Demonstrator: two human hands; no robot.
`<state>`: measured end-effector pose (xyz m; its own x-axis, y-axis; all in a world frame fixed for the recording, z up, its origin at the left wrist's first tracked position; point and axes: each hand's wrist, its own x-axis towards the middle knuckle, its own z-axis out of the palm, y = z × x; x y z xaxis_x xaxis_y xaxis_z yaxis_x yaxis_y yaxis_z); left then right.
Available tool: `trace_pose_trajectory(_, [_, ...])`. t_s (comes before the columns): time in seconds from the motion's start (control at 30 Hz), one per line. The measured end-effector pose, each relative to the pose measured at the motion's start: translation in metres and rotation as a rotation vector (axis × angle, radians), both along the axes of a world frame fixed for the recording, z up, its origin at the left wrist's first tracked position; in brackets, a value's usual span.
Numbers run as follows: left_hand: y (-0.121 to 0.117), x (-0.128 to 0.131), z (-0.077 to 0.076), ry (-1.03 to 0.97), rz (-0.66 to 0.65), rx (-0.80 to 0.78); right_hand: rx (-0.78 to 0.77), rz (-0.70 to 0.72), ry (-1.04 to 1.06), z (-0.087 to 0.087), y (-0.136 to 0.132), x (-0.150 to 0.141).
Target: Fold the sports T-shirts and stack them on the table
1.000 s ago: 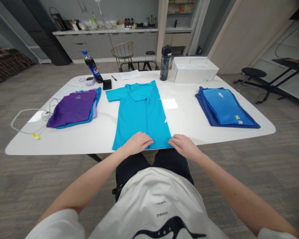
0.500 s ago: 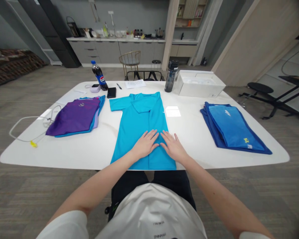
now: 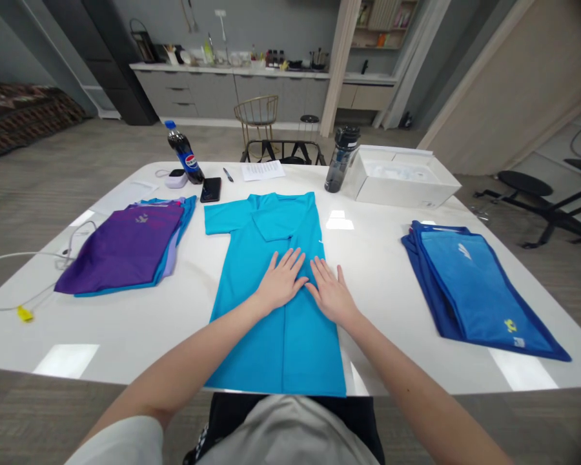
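A turquoise T-shirt (image 3: 252, 342) lies in front of me, its hem at the table's near edge. Its right side is folded inward over the middle, while the left sleeve sticks out flat. My left hand (image 3: 281, 281) rests flat on the shirt's middle, fingers stretched out. Close beside it, my right hand (image 3: 333, 290) lies flat on the folded part near the shirt's right edge, its fingers spread. Neither hand grips the cloth.
Folded clothes with a purple shirt (image 3: 121, 248) on top lie left, beside a white cable (image 3: 10, 257). Folded blue clothes (image 3: 479, 278) lie right. Across the back stand a cola bottle (image 3: 184, 152), phone (image 3: 211, 190), paper (image 3: 263, 170), dark water bottle (image 3: 341, 160) and white box (image 3: 401, 187).
Both hands have slid up the shirt, away from the hem, staying flat and close together. The camera view has come forward over the table.
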<state>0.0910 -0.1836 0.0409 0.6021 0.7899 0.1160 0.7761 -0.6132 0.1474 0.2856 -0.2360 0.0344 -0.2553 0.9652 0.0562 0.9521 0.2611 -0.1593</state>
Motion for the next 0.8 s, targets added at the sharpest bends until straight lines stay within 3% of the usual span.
trace_pose_trajectory(0.17, [0.017,-0.005,-0.009,0.035,-0.061,-0.042,-0.04,0.004,-0.013,-0.013,0.014,0.003])
trace_pose_trajectory(0.3, [0.038,-0.001,-0.004,-0.006,-0.019,0.019,0.008,-0.01,0.008,-0.013,0.043,0.008])
trace_pose_trajectory(0.43, [0.114,-0.001,0.009,-0.052,0.195,0.082,0.049,-0.059,0.09,-0.002,0.12,0.014])
trace_pose_trajectory(0.6, [0.211,-0.023,0.015,-0.06,0.541,0.03,0.085,-0.267,0.261,0.008,0.236,0.019])
trace_pose_trajectory(0.7, [0.237,-0.038,0.01,-0.007,0.556,-0.045,0.064,-0.421,0.302,0.006,0.291,0.018])
trace_pose_trajectory(0.8, [0.246,-0.051,0.003,0.004,0.532,-0.085,0.022,-0.486,0.291,0.0,0.329,0.021])
